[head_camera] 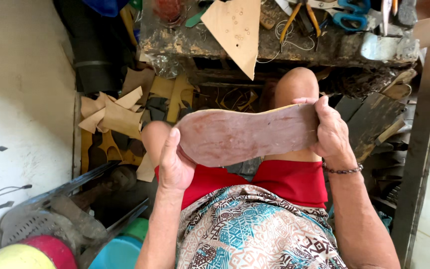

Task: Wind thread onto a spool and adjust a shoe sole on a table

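Observation:
A flat reddish-brown shoe sole lies crosswise above my knees, held at both ends. My left hand grips its wider left end, thumb on top. At the narrower right end my right hand curls its fingers over the edge; a bead bracelet circles that wrist. Below the sole are my red shorts and a patterned shirt.
A worn wooden workbench stands in front, bearing a tan leather piece, yellow-handled pliers and blue-handled scissors. Leather scraps litter the floor at left. Plastic basins sit at lower left beside a white wall.

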